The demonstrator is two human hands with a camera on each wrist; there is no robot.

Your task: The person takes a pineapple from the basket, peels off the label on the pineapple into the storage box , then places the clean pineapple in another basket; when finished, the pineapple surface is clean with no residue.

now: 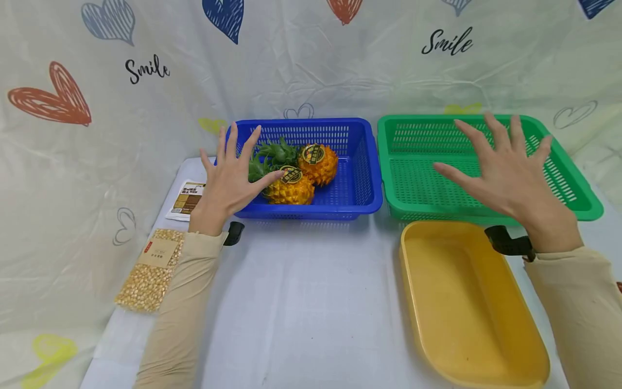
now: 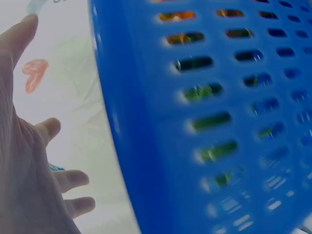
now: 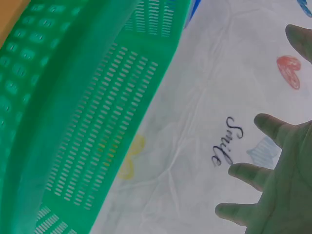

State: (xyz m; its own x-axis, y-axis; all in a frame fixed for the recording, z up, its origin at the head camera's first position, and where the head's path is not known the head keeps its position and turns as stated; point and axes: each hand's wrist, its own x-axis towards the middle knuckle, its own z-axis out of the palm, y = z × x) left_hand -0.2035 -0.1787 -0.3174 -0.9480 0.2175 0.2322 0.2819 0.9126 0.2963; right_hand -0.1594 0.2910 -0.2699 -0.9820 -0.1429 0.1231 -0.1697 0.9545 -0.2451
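Observation:
Fingers spread wide, my left hand (image 1: 228,175) hovers over the left end of a blue basket (image 1: 365,162) and holds nothing. Two small pineapples lie in that basket; one (image 1: 318,165) is behind the other (image 1: 291,189), and both carry black and gold labels. Their green leaves (image 1: 279,153) point left, partly covered by my hand. Over the right part of a green basket (image 1: 408,183) my right hand (image 1: 510,173) is raised, its fingers also splayed and holding nothing. The left wrist view shows orange and green through the slots of the blue basket's wall (image 2: 151,122).
A yellow tub (image 1: 457,286) stands in front of the green basket. At the table's left edge lie a bag of corn kernels (image 1: 146,281) and a white and brown packet (image 1: 187,200), partly behind my left arm. A curtain printed with hearts (image 1: 311,59) hangs behind.

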